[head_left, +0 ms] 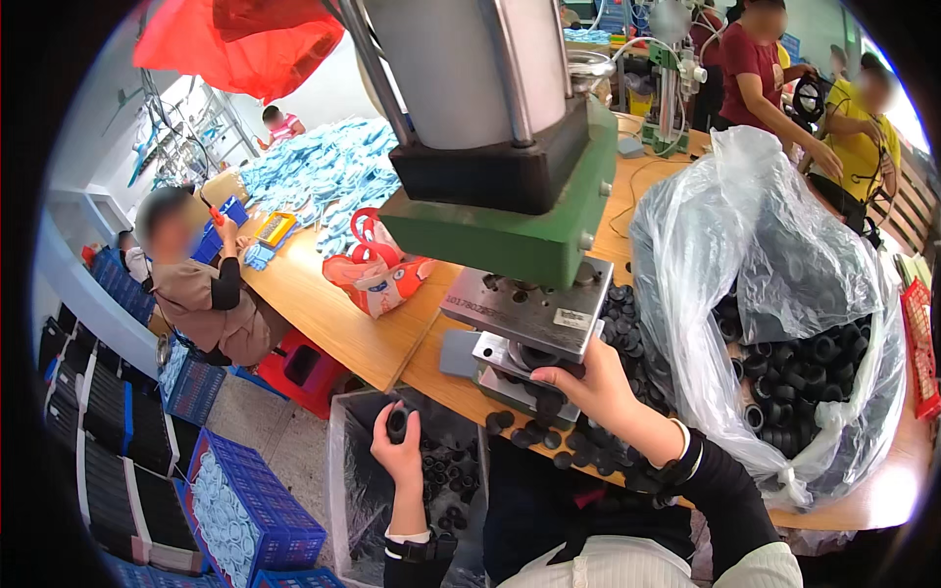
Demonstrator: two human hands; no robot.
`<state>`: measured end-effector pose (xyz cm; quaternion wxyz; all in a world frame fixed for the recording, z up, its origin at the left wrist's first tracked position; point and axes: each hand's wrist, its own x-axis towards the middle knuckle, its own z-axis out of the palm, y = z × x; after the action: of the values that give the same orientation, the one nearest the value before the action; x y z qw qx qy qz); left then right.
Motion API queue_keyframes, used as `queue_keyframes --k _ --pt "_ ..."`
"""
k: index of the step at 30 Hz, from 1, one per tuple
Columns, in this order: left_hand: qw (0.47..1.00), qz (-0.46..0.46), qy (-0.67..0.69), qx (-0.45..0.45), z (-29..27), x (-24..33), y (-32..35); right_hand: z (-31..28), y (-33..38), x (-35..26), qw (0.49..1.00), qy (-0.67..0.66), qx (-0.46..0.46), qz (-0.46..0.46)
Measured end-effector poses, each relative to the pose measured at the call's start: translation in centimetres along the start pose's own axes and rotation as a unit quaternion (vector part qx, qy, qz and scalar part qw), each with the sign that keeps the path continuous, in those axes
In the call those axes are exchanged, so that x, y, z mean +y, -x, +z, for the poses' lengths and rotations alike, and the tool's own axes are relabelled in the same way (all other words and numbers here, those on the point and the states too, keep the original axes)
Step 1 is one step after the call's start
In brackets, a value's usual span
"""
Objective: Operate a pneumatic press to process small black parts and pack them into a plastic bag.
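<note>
My left hand (397, 453) is closed around a small black ring-shaped part (397, 423), held above a plastic-lined bin. My right hand (600, 392) reaches in at the lower die of a green press (490, 235), just under its steel upper plate (529, 304). Its thumb bends in over dark pieces at the die; the other fingers are mostly hidden, so what they grip cannot be made out. Loose black round parts (534, 431) lie on the table edge below that hand, with several more behind it.
A clear plastic bag (686, 255) of black rings stands on the table at right. The lined bin (343, 470) below my left hand holds black parts. A red-and-white bag (377, 284), a pile of light blue pieces (323, 167) and blue crates (265, 510) are at left. Other people work around.
</note>
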<state>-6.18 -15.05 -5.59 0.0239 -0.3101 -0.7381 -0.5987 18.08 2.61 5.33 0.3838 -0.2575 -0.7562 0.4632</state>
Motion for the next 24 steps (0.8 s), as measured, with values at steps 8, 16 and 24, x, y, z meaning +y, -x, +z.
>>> queue_keyframes --k 8,16,24 --pt "0.94 0.235 -0.158 -0.189 2.6 -3.4 -4.3 0.5 -2.1 -0.7 0.993 0.102 -0.016 -0.057" --pt "0.892 0.239 -0.203 -0.326 11.3 -3.2 -6.4 -6.5 5.2 -2.5 0.989 0.128 0.046 -0.057" --pt "0.932 0.159 -0.093 -0.312 10.7 -1.8 -4.9 -27.2 13.7 6.8 0.807 0.519 0.144 0.24"
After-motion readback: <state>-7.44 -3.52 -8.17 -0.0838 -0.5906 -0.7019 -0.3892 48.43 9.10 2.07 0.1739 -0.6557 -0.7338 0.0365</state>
